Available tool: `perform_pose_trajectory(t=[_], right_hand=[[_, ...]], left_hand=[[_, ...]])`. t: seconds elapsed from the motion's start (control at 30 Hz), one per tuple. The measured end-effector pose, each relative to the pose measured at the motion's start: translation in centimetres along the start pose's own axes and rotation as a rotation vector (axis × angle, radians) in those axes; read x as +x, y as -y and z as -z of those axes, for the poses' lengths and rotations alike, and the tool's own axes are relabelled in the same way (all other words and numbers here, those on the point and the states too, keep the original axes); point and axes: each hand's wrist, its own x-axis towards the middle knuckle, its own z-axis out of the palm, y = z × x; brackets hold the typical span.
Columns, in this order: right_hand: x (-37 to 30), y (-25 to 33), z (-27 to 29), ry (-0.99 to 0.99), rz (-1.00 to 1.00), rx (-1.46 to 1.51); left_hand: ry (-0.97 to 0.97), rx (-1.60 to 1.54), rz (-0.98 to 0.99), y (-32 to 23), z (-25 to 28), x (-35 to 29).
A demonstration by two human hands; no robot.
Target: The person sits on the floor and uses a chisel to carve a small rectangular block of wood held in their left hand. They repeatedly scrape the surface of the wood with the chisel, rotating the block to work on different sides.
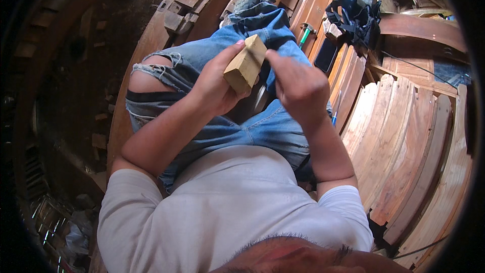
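Above my lap, seen from the head camera, my left hand [214, 88] closes around a pale wooden block [246, 64], thumb on its upper face, fingers wrapped beneath. My right hand [298, 88] meets the block's upper end with curled fingers; whether it pinches the wood or a small tool, I cannot tell. The block looks light, stiff and dry, best gripped across its flat sides. Curved planks [399, 141] lie to my right, with a green-handled hammer [304, 34], a dark phone [326, 55] and a black bag [353, 15] beyond my knee. My left fingertips stay hidden under the block.
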Motion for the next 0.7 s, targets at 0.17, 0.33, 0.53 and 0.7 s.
perform_pose_trajectory(t=[0.17,0.33,0.53,0.7], right_hand=[[1.1,0.9,1.5,0.049,-0.020,0.050],[1.6,0.0,0.7,0.025,0.022,0.020],[2.1,-0.9,0.4,0.019,0.058,-0.012],[1.9,-1.8,-0.9,-0.056,0.086,-0.034]], left_hand=[[0.014,-0.049,0.021,-0.2,-0.4,-0.4],[0.081,-0.088,0.030,-0.3,-0.2,-0.4],[0.074,-0.109,0.048,-0.7,-0.4,-0.5],[0.140,-0.143,0.047,-0.3,0.2,-0.2]])
